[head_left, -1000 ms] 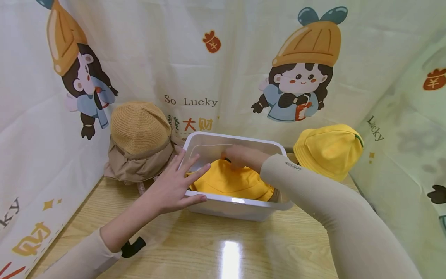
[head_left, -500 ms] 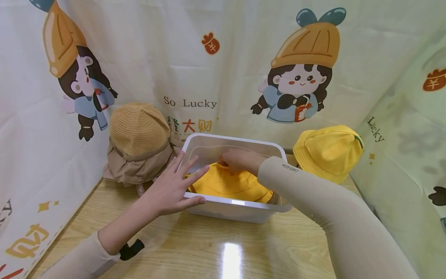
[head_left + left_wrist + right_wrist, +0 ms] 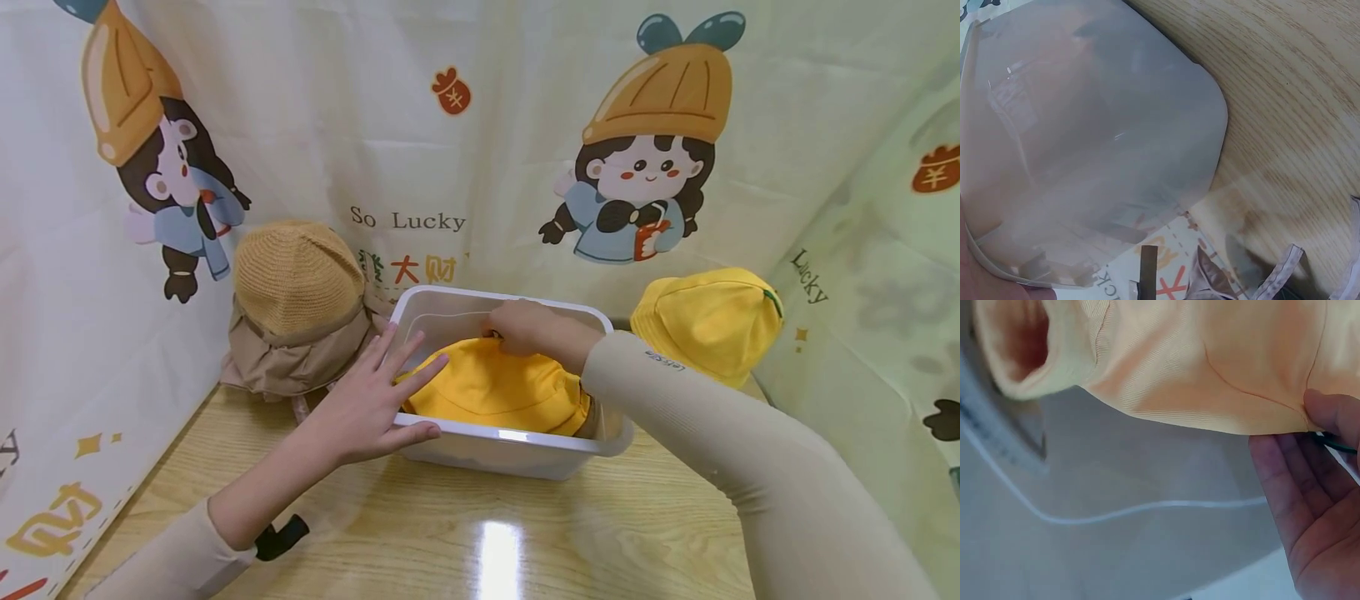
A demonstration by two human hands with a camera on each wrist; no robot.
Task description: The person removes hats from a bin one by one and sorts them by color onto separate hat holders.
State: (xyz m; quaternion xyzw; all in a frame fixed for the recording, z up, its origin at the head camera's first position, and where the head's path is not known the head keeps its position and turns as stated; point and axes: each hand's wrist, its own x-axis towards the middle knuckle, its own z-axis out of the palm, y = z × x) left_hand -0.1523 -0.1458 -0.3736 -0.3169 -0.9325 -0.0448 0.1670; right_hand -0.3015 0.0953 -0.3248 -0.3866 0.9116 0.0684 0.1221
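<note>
A yellow cloth hat [image 3: 491, 387] lies inside a white plastic box [image 3: 487, 454]. My right hand [image 3: 528, 327] reaches in over the far side and pinches the hat's upper edge. In the right wrist view, the thumb [image 3: 1335, 412] is on one side of the cloth and the fingers are underneath. My left hand [image 3: 375, 400] is spread over the box's left end, fingers straight, touching the rim. The left wrist view shows the box's outer wall [image 3: 1097, 125], with only a bit of the hand at the lower left corner. What lies beneath the hat is mostly hidden.
A tan knitted hat [image 3: 300, 279] and a brown cloth hat [image 3: 292, 362] are stacked left of the box. Another yellow hat [image 3: 708, 325] sits to its right. A printed curtain [image 3: 487, 167] encloses the wooden table [image 3: 420, 533] at the back and sides.
My right hand dips slightly, then rises and shifts a little right, and the yellow hat's upper edge lifts with it. The left hand keeps its place on the box.
</note>
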